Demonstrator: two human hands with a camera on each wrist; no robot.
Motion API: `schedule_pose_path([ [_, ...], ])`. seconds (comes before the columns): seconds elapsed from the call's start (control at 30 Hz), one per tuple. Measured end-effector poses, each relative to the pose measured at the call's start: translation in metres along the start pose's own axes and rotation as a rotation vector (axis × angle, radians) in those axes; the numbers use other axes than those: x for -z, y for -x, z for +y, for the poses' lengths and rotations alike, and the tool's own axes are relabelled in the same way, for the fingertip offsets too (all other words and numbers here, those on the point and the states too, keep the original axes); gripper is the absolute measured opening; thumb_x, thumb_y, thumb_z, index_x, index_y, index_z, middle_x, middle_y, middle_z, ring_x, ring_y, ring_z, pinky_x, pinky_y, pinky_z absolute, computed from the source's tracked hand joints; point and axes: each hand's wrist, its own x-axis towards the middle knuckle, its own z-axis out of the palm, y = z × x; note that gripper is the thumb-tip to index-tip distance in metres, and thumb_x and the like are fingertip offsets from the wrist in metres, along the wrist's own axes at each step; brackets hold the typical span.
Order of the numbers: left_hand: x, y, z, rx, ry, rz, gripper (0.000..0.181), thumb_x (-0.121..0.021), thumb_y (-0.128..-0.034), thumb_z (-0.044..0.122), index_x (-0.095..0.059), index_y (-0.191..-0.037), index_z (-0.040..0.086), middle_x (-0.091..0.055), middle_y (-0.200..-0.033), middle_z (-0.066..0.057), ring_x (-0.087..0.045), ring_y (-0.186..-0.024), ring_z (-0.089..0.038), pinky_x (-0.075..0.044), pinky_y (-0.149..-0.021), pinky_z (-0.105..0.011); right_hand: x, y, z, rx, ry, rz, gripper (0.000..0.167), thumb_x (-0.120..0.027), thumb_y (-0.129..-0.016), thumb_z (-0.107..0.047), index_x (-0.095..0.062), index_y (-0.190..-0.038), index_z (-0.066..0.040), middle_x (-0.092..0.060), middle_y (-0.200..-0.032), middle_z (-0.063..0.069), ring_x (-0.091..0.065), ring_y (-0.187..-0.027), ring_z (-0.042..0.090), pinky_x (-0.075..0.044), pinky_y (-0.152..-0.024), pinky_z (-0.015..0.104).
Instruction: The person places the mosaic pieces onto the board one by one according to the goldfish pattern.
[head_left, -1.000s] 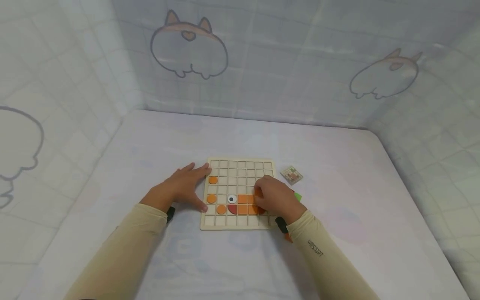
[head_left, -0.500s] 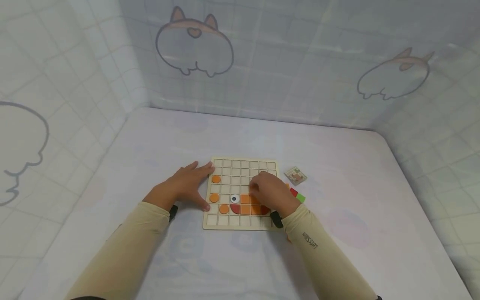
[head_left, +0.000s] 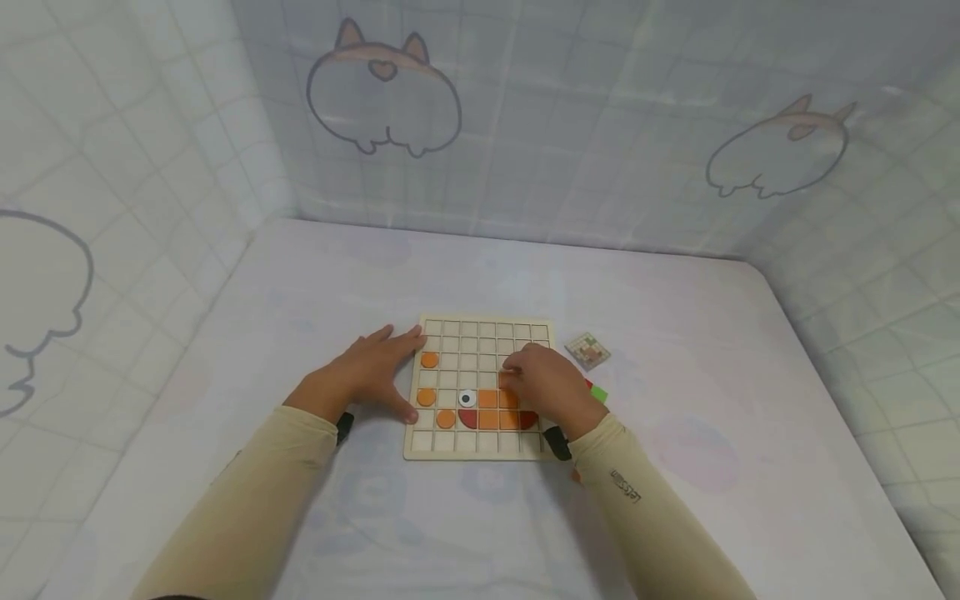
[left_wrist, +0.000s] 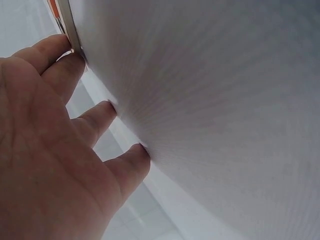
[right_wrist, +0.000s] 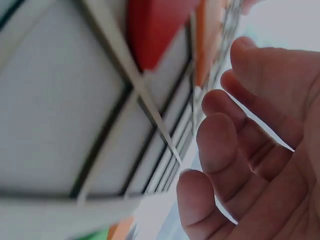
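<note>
The left hand (head_left: 366, 371), thumb and fingers spread apart, touches the left edge of the grid board (head_left: 468, 444), which lies flat on the table (head_left: 465, 542). In the board's left columns sit three orange discs (head_left: 426, 397), then an eye piece (head_left: 467, 398) above a red piece (head_left: 467, 419), then orange squares (head_left: 487, 408). The right hand (head_left: 551, 387) bends its fingers over the board's right half; whether they pinch anything cannot be told. Beyond the board's right edge lie a green piece (head_left: 599, 393) and a patterned card (head_left: 588, 351).

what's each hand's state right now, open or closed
Left hand: open, touching the board's left edge.
Right hand: fingers curled over the board; whether it pinches anything cannot be told.
</note>
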Motion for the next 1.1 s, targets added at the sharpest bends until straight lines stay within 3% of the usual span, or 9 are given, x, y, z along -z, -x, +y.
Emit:
schedule_pose_path([
  [0.17,-0.002,-0.001,-0.007,0.001,-0.014,0.013,0.132,-0.095,-0.0565,0.058,-0.025,-0.163,0.022,-0.014,-0.172,0.0,-0.003,-0.157,-0.042,-0.008,-0.123,-0.069,0.009,0.02,0.019,0.014,-0.08,0.035,0.032,-0.068,-0.098,-0.026,-0.072,-0.126,-0.012,-0.071,-0.124,0.005,-0.064,-0.12,0.025,-0.054,-0.102,0.045],
  [0.33,0.001,-0.001,-0.014,-0.002,-0.042,0.036,0.135,-0.094,-0.0535,0.063,-0.026,-0.163,0.021,-0.014,-0.172,-0.001,-0.004,-0.157,-0.044,-0.011,-0.121,-0.071,0.014,0.044,0.046,-0.07,-0.151,0.024,0.03,-0.07,-0.096,-0.025,-0.071,-0.122,-0.011,-0.07,-0.119,0.004,-0.065,-0.103,0.023,-0.056,-0.086,0.04],
  [0.5,0.002,-0.004,-0.007,-0.019,-0.033,0.021,0.136,-0.094,-0.0542,0.062,-0.025,-0.163,0.02,-0.014,-0.172,-0.003,-0.004,-0.157,-0.045,-0.011,-0.121,-0.071,0.007,0.072,0.067,-0.214,-0.199,-0.007,0.022,-0.071,-0.092,-0.025,-0.074,-0.112,-0.016,-0.069,-0.108,-0.002,-0.059,-0.092,0.017,-0.053,-0.079,0.034],
  [0.7,-0.002,-0.006,-0.002,-0.028,-0.02,-0.003,0.135,-0.094,-0.0556,0.061,-0.025,-0.163,0.017,-0.014,-0.172,-0.005,-0.004,-0.156,-0.046,-0.011,-0.121,-0.071,-0.004,0.101,0.07,-0.3,-0.294,-0.041,0.029,-0.079,-0.084,-0.026,-0.073,-0.111,-0.018,-0.066,-0.1,-0.004,-0.056,-0.083,0.016,-0.051,-0.073,0.031],
  [0.9,-0.003,-0.003,-0.001,-0.019,-0.006,-0.006,0.134,-0.094,-0.0562,0.061,-0.025,-0.163,0.018,-0.014,-0.172,-0.005,-0.004,-0.156,-0.046,-0.011,-0.121,-0.072,-0.008,0.122,0.067,-0.294,-0.231,-0.045,0.042,-0.089,-0.076,-0.027,-0.071,-0.112,-0.016,-0.066,-0.109,-0.004,-0.059,-0.1,0.015,-0.051,-0.094,0.04],
  [1.1,-0.001,-0.005,-0.002,-0.031,-0.013,0.014,0.134,-0.094,-0.056,0.059,-0.025,-0.163,0.019,-0.015,-0.172,-0.004,-0.004,-0.156,-0.045,-0.01,-0.121,-0.071,-0.014,0.131,0.066,-0.275,-0.216,-0.045,0.029,-0.089,-0.074,-0.018,-0.071,-0.097,-0.021,-0.061,-0.099,-0.008,-0.057,-0.097,0.012,-0.051,-0.093,0.038],
])
